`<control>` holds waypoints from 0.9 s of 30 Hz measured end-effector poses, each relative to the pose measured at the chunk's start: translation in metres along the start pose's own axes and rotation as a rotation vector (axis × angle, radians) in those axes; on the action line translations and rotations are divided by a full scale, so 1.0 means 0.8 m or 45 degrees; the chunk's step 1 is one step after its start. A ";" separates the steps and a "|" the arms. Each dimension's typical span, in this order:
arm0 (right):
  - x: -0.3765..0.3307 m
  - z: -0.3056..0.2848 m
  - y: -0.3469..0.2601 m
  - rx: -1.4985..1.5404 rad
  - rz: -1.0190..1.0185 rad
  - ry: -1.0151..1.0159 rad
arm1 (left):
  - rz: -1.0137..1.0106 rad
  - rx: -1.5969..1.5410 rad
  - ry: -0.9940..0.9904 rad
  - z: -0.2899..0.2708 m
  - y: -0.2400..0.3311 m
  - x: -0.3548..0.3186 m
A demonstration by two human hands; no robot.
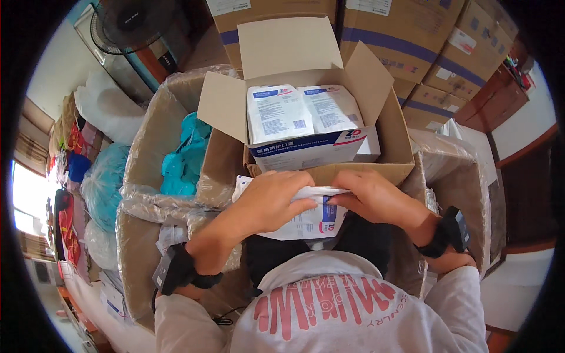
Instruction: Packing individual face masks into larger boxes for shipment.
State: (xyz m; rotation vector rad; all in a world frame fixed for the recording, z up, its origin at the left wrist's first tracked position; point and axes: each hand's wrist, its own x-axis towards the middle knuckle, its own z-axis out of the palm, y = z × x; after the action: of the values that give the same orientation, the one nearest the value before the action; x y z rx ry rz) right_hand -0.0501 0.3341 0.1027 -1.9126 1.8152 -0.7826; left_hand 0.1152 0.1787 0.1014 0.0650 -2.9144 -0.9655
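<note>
Pinching the upper edge of a flat, white, blue-printed packaging pouch (306, 225) between thumb and fingers, the left hand (273, 199) and right hand (369, 197) hold it from either side. The pouch hangs in front of the person, just beyond the near edge of a wide, open, brown cardboard box (391, 162). It looks light and pliable, with a smooth film or paper skin that could slip or crease; a thumb-and-finger hold near each end of the upper edge should keep it flat without tearing.

Counted, one pouch shows in the hands, though a second layer behind it cannot be ruled out. Two more white, blue-printed pouches (276, 112) face up side by side in one white-and-blue cardboard carton (303, 157), set toward the left of the brown box's near edge; whether others lie beneath is hidden. Three of that carton's flaps stand open. Inside the left plastic-lined brown box (154, 126), glossy teal items (182, 165) overlap too much to count. Each wrist wears one black device (174, 270).
</note>
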 end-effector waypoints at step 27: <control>-0.004 0.017 0.002 -0.379 -0.511 0.023 | -0.140 -1.047 -0.163 0.078 -0.016 -0.002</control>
State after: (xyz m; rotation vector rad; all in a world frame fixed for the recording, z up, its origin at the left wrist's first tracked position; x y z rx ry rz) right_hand -0.0426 0.3360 0.0911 -2.5198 1.6518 -0.6783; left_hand 0.1124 0.2058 0.0440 0.1162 -2.3835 -2.1489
